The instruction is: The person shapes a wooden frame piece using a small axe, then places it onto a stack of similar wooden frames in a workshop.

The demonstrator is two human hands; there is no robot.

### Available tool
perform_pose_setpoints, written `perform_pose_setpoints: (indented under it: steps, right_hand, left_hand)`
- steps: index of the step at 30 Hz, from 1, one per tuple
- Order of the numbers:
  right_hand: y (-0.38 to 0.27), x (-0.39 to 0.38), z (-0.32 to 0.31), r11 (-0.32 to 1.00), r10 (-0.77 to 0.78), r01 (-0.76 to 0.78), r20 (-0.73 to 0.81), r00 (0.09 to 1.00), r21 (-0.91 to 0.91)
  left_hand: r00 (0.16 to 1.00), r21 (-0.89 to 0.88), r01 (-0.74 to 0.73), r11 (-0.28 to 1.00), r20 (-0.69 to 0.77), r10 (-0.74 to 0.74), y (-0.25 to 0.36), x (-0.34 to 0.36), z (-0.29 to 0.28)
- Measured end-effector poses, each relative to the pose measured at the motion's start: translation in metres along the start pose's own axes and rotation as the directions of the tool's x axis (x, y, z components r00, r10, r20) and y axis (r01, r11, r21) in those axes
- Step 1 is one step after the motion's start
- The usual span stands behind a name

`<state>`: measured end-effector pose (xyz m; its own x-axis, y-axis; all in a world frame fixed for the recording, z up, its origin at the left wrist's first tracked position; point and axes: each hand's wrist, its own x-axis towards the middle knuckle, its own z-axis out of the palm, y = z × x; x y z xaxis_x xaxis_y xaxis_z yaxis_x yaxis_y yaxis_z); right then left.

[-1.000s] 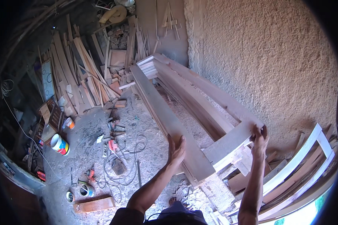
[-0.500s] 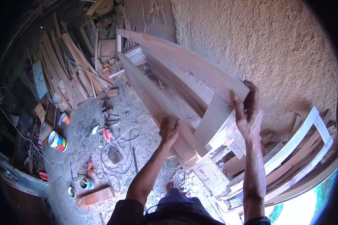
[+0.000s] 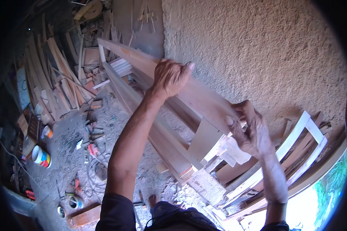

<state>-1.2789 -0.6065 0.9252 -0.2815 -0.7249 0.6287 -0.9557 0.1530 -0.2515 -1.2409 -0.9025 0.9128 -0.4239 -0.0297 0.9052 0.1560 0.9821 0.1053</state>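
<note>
A long wooden board point(image 3: 206, 98) slants from the far left toward me, forming the upper side of a narrow wooden frame. My left hand point(image 3: 169, 79) is closed over its top edge near the middle, thumb sticking out along it. My right hand point(image 3: 252, 129) grips the board's near end, its fingers curled behind and the thumb on the front face. Below runs a second long board point(image 3: 162, 136), roughly alongside the first. Between their near ends stands a flat, pale wooden panel point(image 3: 205, 139). The hands hide parts of the upper board.
Wood strips point(image 3: 59, 69) lean at the back left. A rough plaster wall point(image 3: 250, 46) rises behind the board. White-edged frames point(image 3: 285, 154) lie at the right. On the floor are a paint bucket point(image 3: 41, 156), a red power tool point(image 3: 92, 149), cables and a loose plank point(image 3: 84, 216).
My left hand has left the lower board and moved up and away onto the upper board. My right hand has shifted slightly lower, still at the near end. The view has turned slightly.
</note>
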Motion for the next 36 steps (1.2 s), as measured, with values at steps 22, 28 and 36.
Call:
perform_pose_setpoints:
  steps: [22, 28, 36]
  right_hand:
    - [-0.008, 0.117, 0.047, 0.974, 0.200, -0.144, 0.366, 0.909, -0.174]
    - [-0.008, 0.118, 0.048, 0.921, 0.000, 0.127, 0.326, 0.945, -0.368]
    - [-0.029, 0.077, 0.028, 0.979, 0.156, -0.157, -0.018, 0.988, -0.133]
  left_hand:
    - [0.894, -0.133, -0.115, 0.984, -0.446, 0.045, -0.014, -0.020, 0.034]
    - [0.964, -0.113, -0.013, 0.993, -0.266, -0.018, -0.013, -0.013, 0.032]
    - [0.715, 0.156, -0.270, 0.950, -0.629, 0.307, -0.020, -0.017, 0.037]
